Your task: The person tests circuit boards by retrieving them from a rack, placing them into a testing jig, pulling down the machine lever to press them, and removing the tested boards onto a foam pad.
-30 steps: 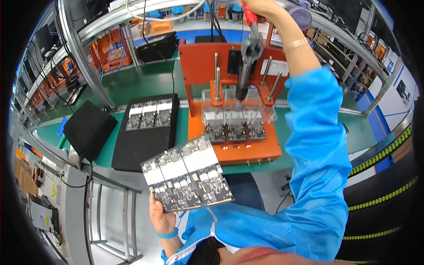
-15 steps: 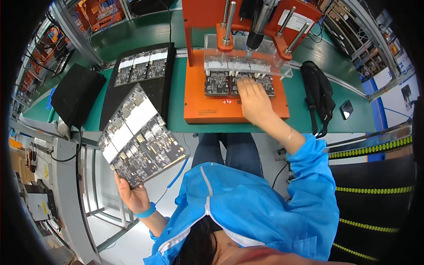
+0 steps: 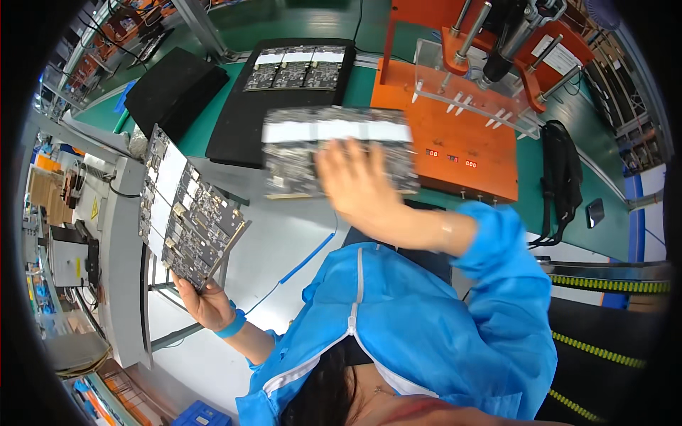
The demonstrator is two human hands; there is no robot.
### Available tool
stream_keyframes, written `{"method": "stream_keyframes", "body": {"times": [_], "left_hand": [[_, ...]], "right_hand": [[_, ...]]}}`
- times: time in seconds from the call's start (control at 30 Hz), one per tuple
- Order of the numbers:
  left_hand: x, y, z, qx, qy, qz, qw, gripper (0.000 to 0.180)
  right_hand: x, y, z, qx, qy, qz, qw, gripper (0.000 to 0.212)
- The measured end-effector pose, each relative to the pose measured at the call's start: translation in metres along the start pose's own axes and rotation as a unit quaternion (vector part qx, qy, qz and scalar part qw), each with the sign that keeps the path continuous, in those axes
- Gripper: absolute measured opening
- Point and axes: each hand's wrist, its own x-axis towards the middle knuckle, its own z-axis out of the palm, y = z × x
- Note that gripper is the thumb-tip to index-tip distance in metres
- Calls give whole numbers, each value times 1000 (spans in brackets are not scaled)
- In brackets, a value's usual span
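My left hand (image 3: 207,305) grips the lower corner of a circuit board panel (image 3: 195,216), which stands tilted in the air at the left. The panel is dark with small parts and white strips. My right hand (image 3: 364,186) lies across a second circuit board panel (image 3: 290,162) and holds it in the air left of the orange press base. Motion smears that panel, and the thumb is hidden. A third circuit board panel (image 3: 293,77) lies on a black pad (image 3: 234,131) on the green table. The press base (image 3: 465,138) has no board on it under the clear plate (image 3: 462,89).
Above the base stand the orange press's metal rods (image 3: 474,32). A black strap bundle (image 3: 560,177) and a dark phone-like object (image 3: 595,211) are on the right. A black covered block (image 3: 174,89) stands at the left. A blue cord (image 3: 305,257) hangs from my left wristband.
My right hand has lifted the panel off the press base and carried it left. My left hand's panel has turned slightly more upright. The whole view has swung left.
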Motion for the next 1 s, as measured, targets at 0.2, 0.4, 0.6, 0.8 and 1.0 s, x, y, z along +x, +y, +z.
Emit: {"method": "stream_keyframes", "body": {"times": [0.2, 0.4, 0.6, 0.8, 1.0], "left_hand": [[1, 7, 15, 5, -82, 1, 997, 39], [-2, 0, 37, 87, -51, -24, 995, 39], [1, -51, 67, 163, -62, -115, 978, 42], [2, -135, 125, 203, -181, -249, 929, 48], [33, -204, 172, 367, -407, -185, 816, 68]], "right_hand": [[119, -64, 101, 15, -50, 121, 991, 44], [102, -23, 48, 438, -100, 183, 875, 50], [-38, 28, -43, 765, -68, 299, 567, 61], [-120, 68, -54, 670, 44, 465, 577, 61], [-162, 134, -54, 575, 106, 501, 638, 60]]}}
